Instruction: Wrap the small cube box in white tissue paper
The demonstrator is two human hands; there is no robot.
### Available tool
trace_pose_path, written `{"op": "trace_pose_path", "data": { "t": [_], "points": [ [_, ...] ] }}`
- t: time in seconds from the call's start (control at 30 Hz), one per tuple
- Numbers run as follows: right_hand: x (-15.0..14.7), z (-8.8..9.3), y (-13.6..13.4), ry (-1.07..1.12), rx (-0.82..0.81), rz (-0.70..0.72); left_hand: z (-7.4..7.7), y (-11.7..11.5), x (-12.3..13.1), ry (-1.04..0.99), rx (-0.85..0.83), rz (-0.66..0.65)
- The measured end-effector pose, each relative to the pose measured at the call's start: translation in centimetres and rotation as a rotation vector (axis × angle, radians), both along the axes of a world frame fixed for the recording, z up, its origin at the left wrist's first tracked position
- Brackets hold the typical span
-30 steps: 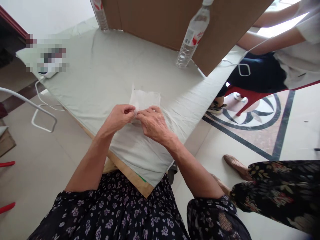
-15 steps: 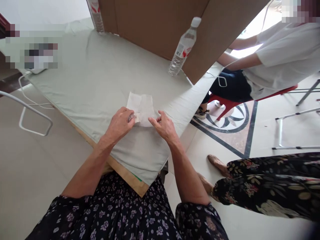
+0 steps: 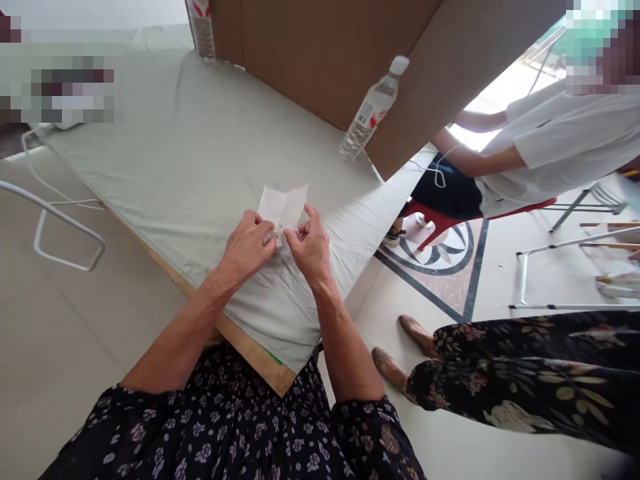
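Note:
A small white paper tissue (image 3: 284,204) lies partly lifted on the pale green cloth covering the table (image 3: 175,160). My left hand (image 3: 249,245) pinches the tissue's near edge with fingers curled. My right hand (image 3: 309,245) is right beside it, thumb and fingers pinched on the same edge, index finger raised. The tissue's far part stands up from the cloth, showing a crease down its middle.
A plastic water bottle (image 3: 373,110) stands against a brown cardboard screen (image 3: 325,53); another bottle (image 3: 201,30) is at the back. A seated person in a white shirt (image 3: 550,147) is at right; another person's legs in floral trousers (image 3: 525,380) stand close. White metal frame (image 3: 55,220) at left.
My right hand has come back from the tissue's right side to pinch its near edge beside my left hand. The tissue's far end has lifted. The view shifted slightly.

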State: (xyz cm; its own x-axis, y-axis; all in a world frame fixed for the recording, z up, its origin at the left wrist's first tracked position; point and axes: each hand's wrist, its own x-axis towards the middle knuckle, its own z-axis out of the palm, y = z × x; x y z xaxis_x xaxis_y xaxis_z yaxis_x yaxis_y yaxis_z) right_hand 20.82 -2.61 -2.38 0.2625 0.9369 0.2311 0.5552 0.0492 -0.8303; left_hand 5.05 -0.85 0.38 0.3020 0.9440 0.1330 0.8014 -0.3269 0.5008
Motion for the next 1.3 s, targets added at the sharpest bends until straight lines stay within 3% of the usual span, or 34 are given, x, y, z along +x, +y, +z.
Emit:
{"op": "trace_pose_path", "data": {
  "t": [0.33, 0.47, 0.6, 0.67, 0.77, 0.87, 0.93, 1.1, 1.3],
  "points": [
    [-2.0, 0.9, 0.7, -0.048, -0.074, 0.048, -1.0, 0.7, 0.0, -0.085, -0.058, -0.046],
    [-1.0, 1.3, 0.5, -0.054, -0.070, 0.251, -2.0, 1.2, -0.4, -0.221, -0.067, -0.073],
    [0.8, 1.9, 0.6, -0.125, -0.066, 0.518, -2.4, 1.0, -0.3, -0.467, -0.129, -0.017],
    [1.2, 2.1, 1.0, -0.231, -0.046, 0.568, -2.4, 1.0, 0.1, -0.565, -0.206, 0.006],
    [1.2, 2.5, 1.9, -0.342, -0.033, 0.579, -2.5, 1.2, 0.6, -0.583, -0.158, 0.028],
    [1.5, 2.8, 2.3, -0.288, -0.073, 0.637, -2.8, 1.2, 0.9, -0.580, -0.138, 0.066],
    [2.3, 2.5, 2.2, -0.141, -0.095, 0.601, -3.2, 1.1, 0.9, -0.578, -0.116, 0.071],
    [4.7, 0.2, 3.5, 0.226, -0.266, 0.204, -4.0, 0.8, 1.2, -0.578, -0.073, 0.047],
    [2.5, -0.7, 7.8, 0.398, -0.332, 0.151, -4.0, 0.9, 0.7, -0.492, -0.030, -0.022]
  ]
}}
